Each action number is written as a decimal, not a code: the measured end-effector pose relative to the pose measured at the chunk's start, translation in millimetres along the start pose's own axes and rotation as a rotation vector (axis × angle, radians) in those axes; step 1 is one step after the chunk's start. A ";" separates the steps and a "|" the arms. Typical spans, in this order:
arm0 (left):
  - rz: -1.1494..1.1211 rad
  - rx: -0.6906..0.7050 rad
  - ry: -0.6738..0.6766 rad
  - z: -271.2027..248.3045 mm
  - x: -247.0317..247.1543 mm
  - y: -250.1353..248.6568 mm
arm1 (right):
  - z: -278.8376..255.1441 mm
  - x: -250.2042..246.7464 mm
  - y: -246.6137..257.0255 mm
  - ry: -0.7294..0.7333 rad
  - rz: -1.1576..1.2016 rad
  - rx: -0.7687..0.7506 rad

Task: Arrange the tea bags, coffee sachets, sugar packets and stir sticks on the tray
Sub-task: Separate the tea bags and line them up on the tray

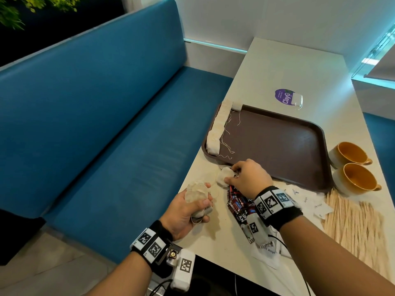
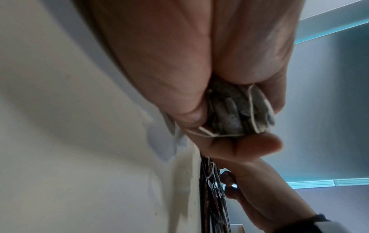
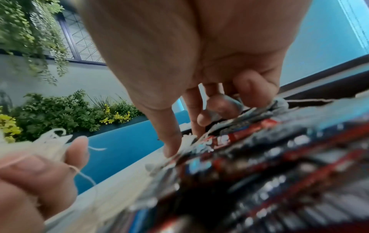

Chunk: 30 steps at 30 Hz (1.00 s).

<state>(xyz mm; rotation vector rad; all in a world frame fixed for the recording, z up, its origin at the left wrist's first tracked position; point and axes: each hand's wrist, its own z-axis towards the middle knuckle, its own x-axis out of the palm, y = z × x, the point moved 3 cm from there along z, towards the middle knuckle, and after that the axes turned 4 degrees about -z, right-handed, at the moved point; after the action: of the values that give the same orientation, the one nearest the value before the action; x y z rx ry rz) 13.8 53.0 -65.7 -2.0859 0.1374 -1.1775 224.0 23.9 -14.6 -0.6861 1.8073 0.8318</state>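
Head view: the left hand [image 1: 188, 208] is wrapped tight around a bunch of tea bags [image 1: 197, 197], near the left edge of the table [image 1: 284, 67]. It probably keeps them together so the strings do not tangle. The right hand [image 1: 248, 178] pinches one bag [image 1: 224, 176] just in front of the tray [image 1: 277, 142], likely to add it to the row [image 1: 218, 127] along the tray's left side. The rest of the tray floor is bare, maybe saved for other things. Coffee sachets [image 1: 239, 204] lie under the right wrist. Sugar packets [image 1: 314, 201] and sticks [image 1: 352, 221] wait at the near right.
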 end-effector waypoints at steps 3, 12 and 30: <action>-0.002 -0.001 -0.004 -0.3 -0.4 0.1 | -3.5 0.7 3.5 -0.021 0.063 -0.024; 0.006 0.001 -0.012 -0.5 2.1 -0.7 | -11.8 -8.1 -9.6 0.040 0.564 -0.085; -0.065 -0.040 -0.008 4.8 -5.9 2.7 | 108.0 -114.7 -34.0 -0.244 0.863 -0.082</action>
<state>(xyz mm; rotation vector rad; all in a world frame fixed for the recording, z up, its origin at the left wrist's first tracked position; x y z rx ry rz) 14.8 56.1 -73.1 -2.1446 0.0910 -1.2134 348.8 98.4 55.2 0.1970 1.8332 1.4780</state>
